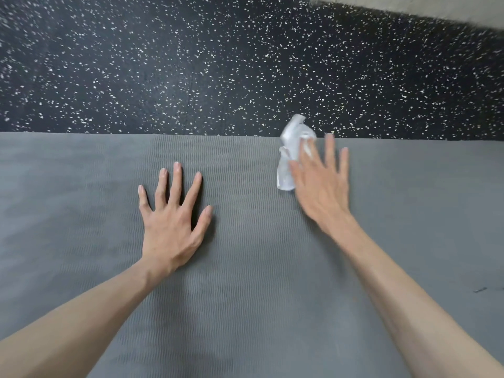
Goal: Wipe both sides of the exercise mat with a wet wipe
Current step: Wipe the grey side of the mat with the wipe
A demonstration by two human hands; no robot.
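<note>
Left hand (pixel 174 216) flat on the grey mat (pixel 245 268), right hand (pixel 320 184) pressing a crumpled wipe (pixel 290 151) near its far edge

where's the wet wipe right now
In the head view, the wet wipe lies crumpled under the right hand's straight fingers, at the mat's far edge beside the speckled floor.

Black rubber floor (pixel 191 64) with white speckles, grey ribbed exercise mat (pixel 245 268) lying flat directly on it, mat's far edge straight across the floor
</note>
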